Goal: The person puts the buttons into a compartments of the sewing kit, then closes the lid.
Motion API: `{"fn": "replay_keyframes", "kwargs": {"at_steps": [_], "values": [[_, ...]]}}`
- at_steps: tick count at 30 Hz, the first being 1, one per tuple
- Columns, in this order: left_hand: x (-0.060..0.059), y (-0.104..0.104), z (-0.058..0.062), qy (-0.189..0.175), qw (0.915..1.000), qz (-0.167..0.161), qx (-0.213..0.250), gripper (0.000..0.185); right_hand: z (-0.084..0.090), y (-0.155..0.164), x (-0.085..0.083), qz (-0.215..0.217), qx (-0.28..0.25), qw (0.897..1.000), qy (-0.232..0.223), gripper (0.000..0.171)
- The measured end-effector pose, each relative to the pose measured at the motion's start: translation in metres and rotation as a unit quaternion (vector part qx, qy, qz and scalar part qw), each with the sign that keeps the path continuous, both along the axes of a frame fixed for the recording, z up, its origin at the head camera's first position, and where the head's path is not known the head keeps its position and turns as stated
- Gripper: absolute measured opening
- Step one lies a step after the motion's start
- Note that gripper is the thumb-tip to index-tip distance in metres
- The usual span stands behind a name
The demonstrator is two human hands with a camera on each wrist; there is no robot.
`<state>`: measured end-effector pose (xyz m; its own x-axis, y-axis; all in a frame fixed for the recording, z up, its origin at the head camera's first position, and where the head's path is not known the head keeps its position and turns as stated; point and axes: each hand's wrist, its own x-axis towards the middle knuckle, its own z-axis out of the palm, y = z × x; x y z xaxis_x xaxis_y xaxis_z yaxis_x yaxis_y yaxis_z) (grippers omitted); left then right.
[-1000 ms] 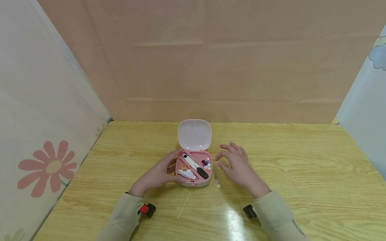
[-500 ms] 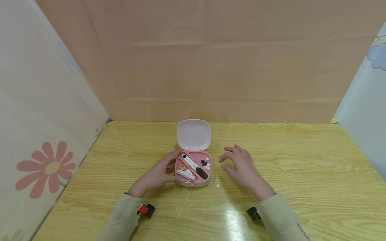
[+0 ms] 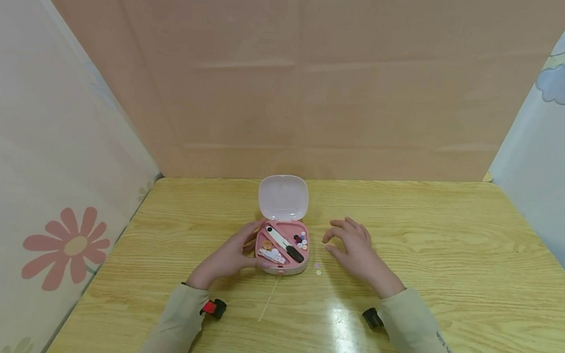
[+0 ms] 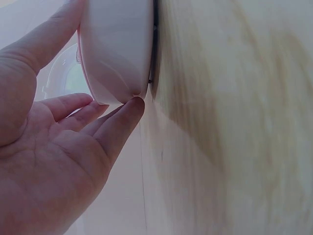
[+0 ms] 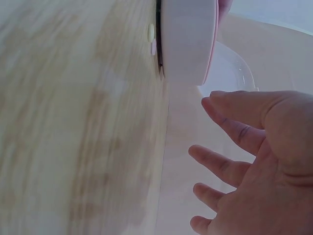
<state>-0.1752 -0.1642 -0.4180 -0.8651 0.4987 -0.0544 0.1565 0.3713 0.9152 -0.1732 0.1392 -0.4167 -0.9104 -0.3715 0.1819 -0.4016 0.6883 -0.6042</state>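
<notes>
1 pink plastic case, lid up at far side; L hand grasps it; R hand fingers relaxed; 2 loose buttons between.

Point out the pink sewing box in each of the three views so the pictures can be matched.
Head: the pink sewing box sits centre, lid open, on the wooden table; left hand holds its side.
Left wrist: the box fills the top left, fingertips touching it.
Right wrist: the box is at top centre, right hand apart from it.
Shared landmark: the clear lid.
</notes>
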Motion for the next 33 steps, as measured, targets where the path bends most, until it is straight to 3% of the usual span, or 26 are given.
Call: {"fn": "replay_keyframes", "kwargs": {"at_steps": [4,8,33], "values": [[0.006,0.002,0.015,-0.008,1.0,-0.003,-0.002,0.09,-0.002,0.001,0.0,0.0,-0.002,1.0,-0.001,0.008],[0.009,0.003,0.021,-0.008,1.0,-0.005,0.001,0.089,-0.003,0.001,0.001,0.001,-0.001,1.0,0.002,0.008],[0.008,0.004,0.02,0.013,0.9996,-0.019,0.014,0.086,-0.011,0.004,0.001,0.008,-0.001,1.0,-0.016,0.008]]}}
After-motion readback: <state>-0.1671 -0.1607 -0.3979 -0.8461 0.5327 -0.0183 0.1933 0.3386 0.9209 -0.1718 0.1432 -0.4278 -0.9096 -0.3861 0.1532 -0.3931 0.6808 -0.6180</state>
